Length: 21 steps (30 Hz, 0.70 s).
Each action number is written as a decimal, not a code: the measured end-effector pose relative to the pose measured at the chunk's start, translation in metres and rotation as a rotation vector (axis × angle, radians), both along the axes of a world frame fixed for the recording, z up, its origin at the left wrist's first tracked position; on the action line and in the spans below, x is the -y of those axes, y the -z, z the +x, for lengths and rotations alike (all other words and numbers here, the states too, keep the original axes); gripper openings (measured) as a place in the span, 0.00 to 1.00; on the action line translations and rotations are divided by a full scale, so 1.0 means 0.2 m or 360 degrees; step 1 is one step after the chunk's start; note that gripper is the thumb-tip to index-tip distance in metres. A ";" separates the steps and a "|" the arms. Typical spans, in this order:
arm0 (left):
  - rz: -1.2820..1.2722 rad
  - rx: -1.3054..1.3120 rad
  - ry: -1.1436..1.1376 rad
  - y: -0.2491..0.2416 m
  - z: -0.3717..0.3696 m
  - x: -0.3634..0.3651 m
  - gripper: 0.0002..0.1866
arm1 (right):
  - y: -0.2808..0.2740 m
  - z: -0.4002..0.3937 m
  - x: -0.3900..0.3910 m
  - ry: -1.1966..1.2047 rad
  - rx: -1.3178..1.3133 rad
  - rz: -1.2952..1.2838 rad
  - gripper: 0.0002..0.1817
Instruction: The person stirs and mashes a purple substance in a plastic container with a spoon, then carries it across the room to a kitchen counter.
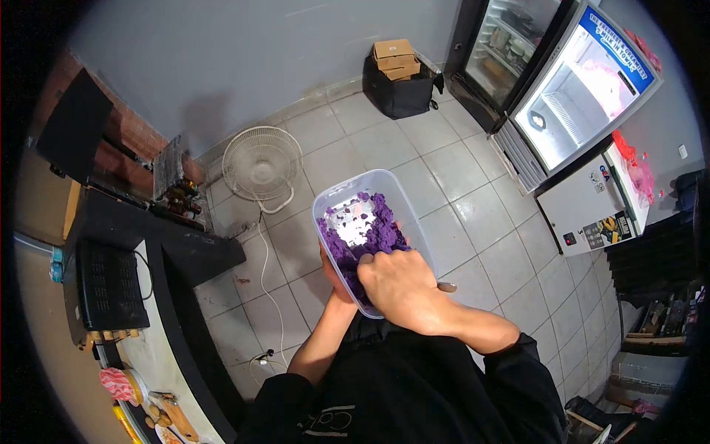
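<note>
A clear plastic container [410, 197] is held up in front of my chest, tilted. Inside it is crumbly purple mash [381, 226], piled along the sides, with the shiny bottom showing in the middle. My left hand [334, 275] is wrapped around the container from its left side and underneath, partly hidden by it. Over the near right rim, my right hand [399, 287] is closed in a fist around a utensil [447, 287]. Only the rounded metallic handle end sticks out past the fist; its other end is hidden by my hand and the mash.
A white fan [262, 169] with a trailing cord stands on the tiled floor [481, 229]. Black counters [148, 222] run along the left. At the back are a black bag [399, 92] with cardboard boxes, a lit display fridge [577, 96] and a white chest freezer [584, 203].
</note>
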<state>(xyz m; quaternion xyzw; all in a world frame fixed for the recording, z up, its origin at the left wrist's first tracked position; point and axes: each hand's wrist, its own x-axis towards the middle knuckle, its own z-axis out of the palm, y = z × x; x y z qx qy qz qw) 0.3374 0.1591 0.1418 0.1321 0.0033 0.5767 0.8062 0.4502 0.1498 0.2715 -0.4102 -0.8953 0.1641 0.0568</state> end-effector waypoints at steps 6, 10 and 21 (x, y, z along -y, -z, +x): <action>-0.0237 -0.0036 -0.0062 -0.01 0.01 0.01 0.51 | -0.05 0.03 0.00 0.0219 0.0064 0.0002 0.06; -0.0108 -0.0033 -0.0002 -0.03 0.00 0.01 0.50 | -0.05 0.02 0.05 0.0116 0.0021 -0.0010 0.07; -0.0045 -0.0087 0.0183 0.00 0.01 0.00 0.48 | 0.09 0.00 -0.01 -0.0222 -0.0070 0.0116 0.06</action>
